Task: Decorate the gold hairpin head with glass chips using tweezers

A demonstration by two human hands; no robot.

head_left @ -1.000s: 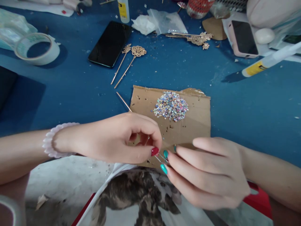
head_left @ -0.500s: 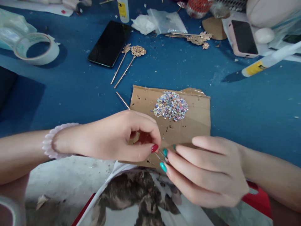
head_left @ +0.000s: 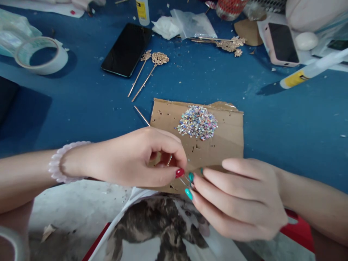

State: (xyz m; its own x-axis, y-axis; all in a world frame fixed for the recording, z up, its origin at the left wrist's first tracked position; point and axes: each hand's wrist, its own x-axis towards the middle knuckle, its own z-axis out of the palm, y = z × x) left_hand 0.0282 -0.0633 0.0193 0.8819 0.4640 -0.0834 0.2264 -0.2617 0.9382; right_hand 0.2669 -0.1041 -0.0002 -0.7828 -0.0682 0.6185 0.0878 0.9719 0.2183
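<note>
My left hand (head_left: 146, 157), with red nails and a beaded bracelet at the wrist, is closed in a pinch on a gold hairpin (head_left: 141, 116). The pin's thin stem sticks out beyond the knuckles, and a glittering edge shows between the fingers; most of its head is hidden. My right hand (head_left: 236, 195), nails green, grips slim metal tweezers (head_left: 185, 179). Their tips meet the left thumb and fingertip, and whatever lies between them is too small to make out. Just beyond both hands, a heap of small multicoloured rhinestones (head_left: 198, 122) lies on a piece of cardboard (head_left: 231, 137).
Two gold hairpins (head_left: 148, 76) lie beside a black phone (head_left: 127, 50). More hairpins (head_left: 228, 45) sit near a plastic bag (head_left: 193, 24). A tape roll (head_left: 58, 58) is at left. At right are a glue bottle (head_left: 295, 79) and a pink-cased phone (head_left: 282, 43).
My left thumb and fingertip have shifted very slightly to the right. A glittering edge of the hairpin now shows inside the curl of that hand. My right hand is almost still.
</note>
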